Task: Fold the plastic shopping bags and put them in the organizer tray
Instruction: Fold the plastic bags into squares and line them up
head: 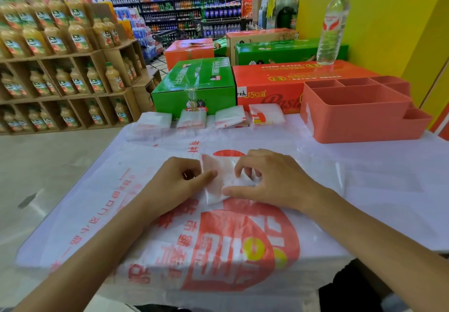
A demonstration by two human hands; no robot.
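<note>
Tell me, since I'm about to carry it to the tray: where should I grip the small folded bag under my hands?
Probably pinch the folded bag across its near right corner, where the right hand already rests, coming from the right. It lies flat on the spread bags, so a thumb-and-finger pinch over the layers should keep the folds together; the left hand can then let go.

Table [388, 178] under spread printed bag [218, 238]; four folded bags [192, 118] along far edge; coral organizer tray [359, 117] far right.

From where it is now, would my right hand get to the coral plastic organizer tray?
Probably yes: the right hand is busy gripping the small folded plastic bag, but nothing stands between it and the coral plastic organizer tray.
</note>
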